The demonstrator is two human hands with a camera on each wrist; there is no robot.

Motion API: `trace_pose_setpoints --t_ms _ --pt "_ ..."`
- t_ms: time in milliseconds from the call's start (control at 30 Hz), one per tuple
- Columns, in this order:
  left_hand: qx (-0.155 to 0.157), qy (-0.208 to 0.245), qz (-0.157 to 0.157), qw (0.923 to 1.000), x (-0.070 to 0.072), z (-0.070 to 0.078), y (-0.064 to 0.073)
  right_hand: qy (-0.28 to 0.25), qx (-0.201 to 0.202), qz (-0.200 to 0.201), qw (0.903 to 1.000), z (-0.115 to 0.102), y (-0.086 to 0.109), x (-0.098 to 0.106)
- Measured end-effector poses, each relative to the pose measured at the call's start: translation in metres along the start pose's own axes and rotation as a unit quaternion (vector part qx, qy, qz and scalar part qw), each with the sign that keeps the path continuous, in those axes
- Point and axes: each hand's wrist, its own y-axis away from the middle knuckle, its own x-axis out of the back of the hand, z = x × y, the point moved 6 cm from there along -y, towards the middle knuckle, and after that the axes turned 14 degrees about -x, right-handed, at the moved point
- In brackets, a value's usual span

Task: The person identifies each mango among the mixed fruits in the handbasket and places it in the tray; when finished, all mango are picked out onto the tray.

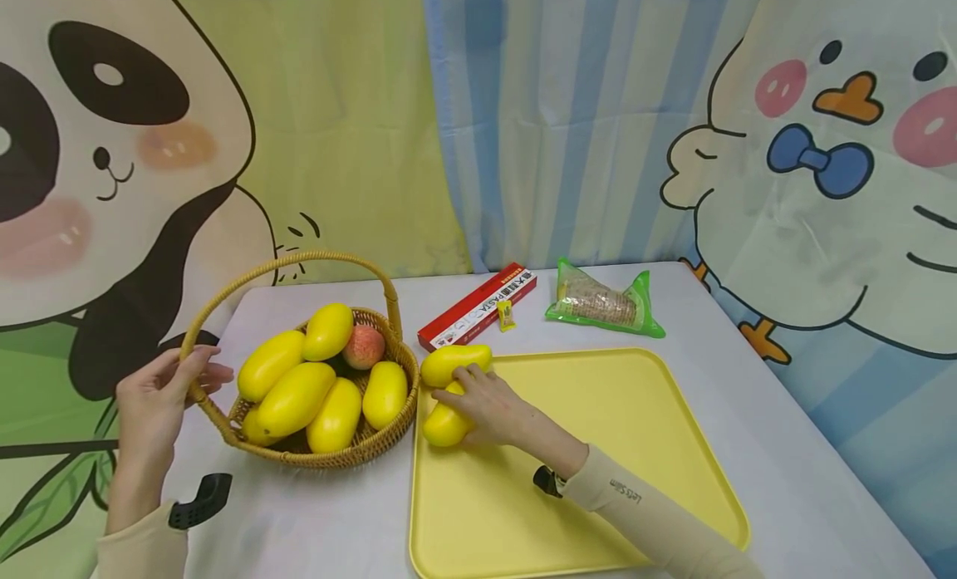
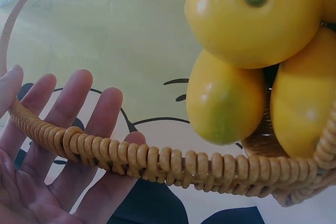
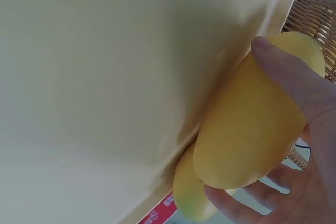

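Note:
My left hand (image 1: 160, 392) holds the side of the handle of a wicker basket (image 1: 359, 456), thumb on one side and fingers behind it. Several yellow mangoes (image 1: 295, 396) and one reddish peach (image 1: 364, 347) lie in the basket. With thumb and fingers my right hand (image 1: 486, 406) grips a mango (image 3: 257, 124) at the left edge of a yellow tray (image 1: 583, 496). Just behind it, a second mango (image 1: 452, 364) lies at the tray's back left corner. The right hand covers part of the gripped mango in the head view.
Behind the tray, a red and white pasta box (image 1: 478, 305) lies at a slant, with a small yellow packet (image 1: 506, 315) against it. A green-edged clear bag (image 1: 604, 303) rests to their right. Printed curtains (image 1: 561, 130) hang at the table's back edge.

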Motion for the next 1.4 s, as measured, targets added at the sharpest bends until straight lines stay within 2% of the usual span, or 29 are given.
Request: trace_pose_setpoints --t_ms 900,1000,1167,1400 --pt "-0.001 0.004 -0.002 1.0000 0.001 -0.001 0.000 0.026 -0.009 -0.024 0.9993 -0.004 -0.003 -0.003" --pt "0.002 0.002 -0.005 1.0000 0.000 -0.002 -0.001 0.025 -0.011 -0.030 0.9992 -0.003 -0.005 0.004" --pt "-0.001 -0.010 -0.009 0.9999 -0.001 -0.001 -0.001 -0.008 -0.012 -0.037 0.9992 -0.002 -0.014 0.025" --pt "-0.007 -0.006 -0.005 0.9999 -0.001 0.001 0.000 -0.037 0.026 -0.001 0.9990 -0.011 -0.031 0.056"
